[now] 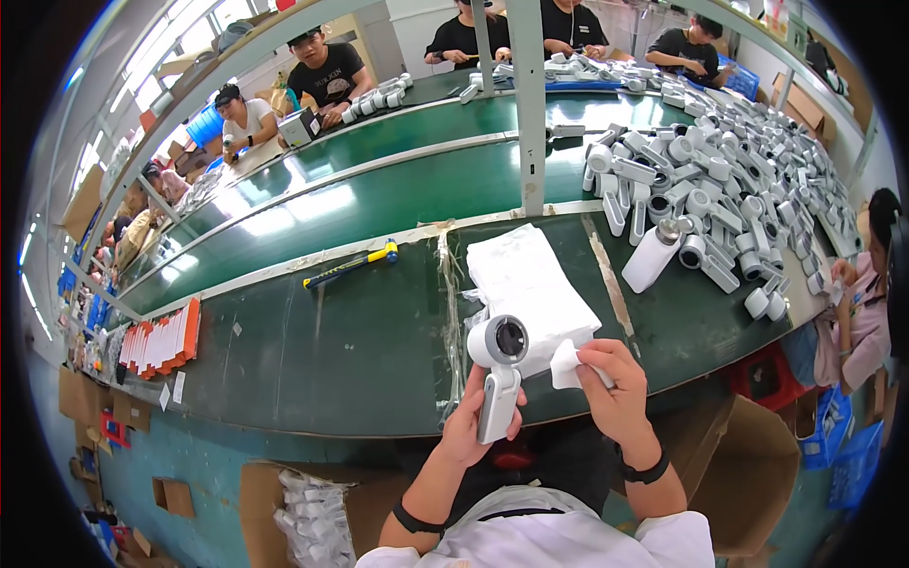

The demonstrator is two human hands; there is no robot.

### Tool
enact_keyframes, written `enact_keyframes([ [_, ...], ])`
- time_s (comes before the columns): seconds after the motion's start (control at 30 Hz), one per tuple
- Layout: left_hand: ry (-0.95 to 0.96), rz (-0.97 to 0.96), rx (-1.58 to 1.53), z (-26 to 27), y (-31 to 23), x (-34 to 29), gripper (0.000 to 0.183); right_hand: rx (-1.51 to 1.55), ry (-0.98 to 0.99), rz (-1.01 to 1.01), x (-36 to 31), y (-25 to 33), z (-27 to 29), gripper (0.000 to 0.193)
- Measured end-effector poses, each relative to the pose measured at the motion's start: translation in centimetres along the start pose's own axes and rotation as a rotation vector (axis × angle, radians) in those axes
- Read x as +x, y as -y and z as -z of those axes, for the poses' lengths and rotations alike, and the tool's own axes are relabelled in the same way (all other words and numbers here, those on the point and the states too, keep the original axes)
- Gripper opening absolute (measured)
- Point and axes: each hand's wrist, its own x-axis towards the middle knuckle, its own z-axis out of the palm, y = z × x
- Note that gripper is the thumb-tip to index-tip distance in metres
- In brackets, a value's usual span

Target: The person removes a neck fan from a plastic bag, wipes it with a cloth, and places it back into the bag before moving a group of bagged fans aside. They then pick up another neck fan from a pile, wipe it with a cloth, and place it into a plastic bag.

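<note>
My left hand [464,426] is wrapped round the handle of a white and grey handheld fan [499,402], its round head with a dark centre pointing up. To the right of it, my right hand [617,390] pinches a small crumpled white cloth or paper wipe [565,365], apart from the fan. Behind both hands lies a stack of white sheets [530,279] on the green bench. A white bottle with a metal top [651,257] stands beyond the stack, to the right. Many similar fans are heaped in a large pile [705,175] past the bottle.
A yellow and blue hammer [352,264] lies on the bench [312,360]. Orange and white cartons [161,341] stand at far left. A post [532,123] rises behind the stack. Open boxes [743,464] flank me below the edge. Co-workers sit opposite and at right.
</note>
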Motion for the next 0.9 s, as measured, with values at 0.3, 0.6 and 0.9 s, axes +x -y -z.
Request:
enact_keyframes([
  [0.3,-0.105,0.066,-0.146,-0.9,0.3,0.0,0.063,-0.009,0.034,0.148,-0.7,1.2,-3.8,0.021],
  [0.6,-0.252,-0.114,0.12,-0.4,0.2,0.1,0.064,-0.085,0.201,0.322,-2.7,1.0,-4.5,0.029],
  [0.9,-0.272,-0.245,0.549,-0.1,0.5,-0.4,0.082,-0.048,-0.024,0.189,-1.6,0.4,-1.9,0.022],
])
